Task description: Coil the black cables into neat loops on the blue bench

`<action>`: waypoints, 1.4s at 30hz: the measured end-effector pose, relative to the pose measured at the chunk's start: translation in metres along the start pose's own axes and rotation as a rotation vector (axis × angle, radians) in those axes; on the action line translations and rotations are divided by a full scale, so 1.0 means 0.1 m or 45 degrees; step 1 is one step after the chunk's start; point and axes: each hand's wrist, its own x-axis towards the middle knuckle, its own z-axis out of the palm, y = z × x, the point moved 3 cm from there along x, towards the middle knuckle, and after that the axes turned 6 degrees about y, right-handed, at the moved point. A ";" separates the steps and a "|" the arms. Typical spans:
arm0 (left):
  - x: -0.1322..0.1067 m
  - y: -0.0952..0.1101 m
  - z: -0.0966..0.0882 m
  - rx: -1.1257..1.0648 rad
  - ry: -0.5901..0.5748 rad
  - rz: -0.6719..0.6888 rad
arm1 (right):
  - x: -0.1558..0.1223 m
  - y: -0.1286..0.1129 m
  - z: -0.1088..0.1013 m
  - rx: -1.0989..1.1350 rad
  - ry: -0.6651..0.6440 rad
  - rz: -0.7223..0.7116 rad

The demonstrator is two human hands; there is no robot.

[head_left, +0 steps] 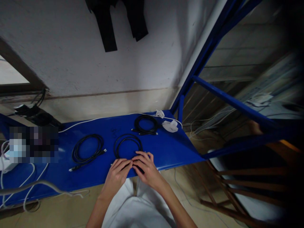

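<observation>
In front of me a looped black cable lies on the blue tabletop. My left hand is closed with thumb and fingertips pinched at the near side of the loop. My right hand meets it there, its fingertips also bent onto the cable. The pinched part is mostly hidden by the fingers. To the left rests a second coiled black cable, with light plugs at its ends. A third, tighter black coil sits behind my right hand, towards the back edge.
White crumpled scraps lie by the far right corner. A thin white cord runs along the back edge. At left are a black device, a white block and a grey cable. Blue frame bars and a wooden chair stand right.
</observation>
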 end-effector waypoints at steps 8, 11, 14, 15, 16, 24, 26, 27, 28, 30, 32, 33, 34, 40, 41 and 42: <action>0.01 0.03 -0.05 0.011 0.048 0.048 | 0.05 0.05 -0.02 -0.014 -0.102 -0.067; 0.01 0.03 -0.06 0.004 0.042 0.048 | 0.06 0.03 -0.03 -0.006 -0.098 -0.070; 0.01 0.04 -0.06 -0.002 0.038 0.055 | 0.06 0.02 -0.03 0.005 -0.080 -0.077; 0.01 0.04 -0.06 -0.004 0.040 0.064 | 0.05 0.03 -0.03 0.005 -0.070 -0.086; 0.01 0.05 -0.07 -0.006 0.047 0.076 | 0.05 0.03 -0.03 0.005 -0.059 -0.100; -0.04 0.05 -0.23 0.059 0.067 0.175 | 0.07 -0.06 -0.03 -0.012 -0.038 -0.241; -0.05 0.02 -0.35 0.118 0.067 0.204 | 0.15 -0.12 -0.02 -0.018 -0.020 -0.283; -0.05 -0.01 -0.42 0.151 0.071 0.214 | 0.21 -0.16 0.00 -0.019 -0.014 -0.309; -0.05 -0.04 -0.51 0.187 0.082 0.221 | 0.29 -0.20 0.02 -0.019 -0.011 -0.337; -0.06 -0.13 -0.71 0.256 0.110 0.232 | 0.50 -0.28 0.11 -0.015 -0.037 -0.404; -0.09 -0.27 -0.94 0.323 0.130 0.225 | 0.75 -0.38 0.26 -0.015 -0.076 -0.470; -0.12 -0.35 -1.05 0.353 0.159 0.217 | 0.88 -0.42 0.37 -0.017 -0.102 -0.505; -0.15 -0.45 -1.16 0.386 0.164 0.197 | 1.00 -0.47 0.49 -0.018 -0.136 -0.545; -0.55 -0.99 -1.44 0.504 0.170 0.072 | 1.43 -0.66 1.31 -0.052 -0.285 -0.615; -0.61 -1.05 -1.43 0.486 0.172 0.063 | 1.43 -0.68 1.41 -0.061 -0.310 -0.607; -0.65 -1.09 -1.41 0.462 0.180 0.051 | 1.42 -0.70 1.49 -0.062 -0.330 -0.601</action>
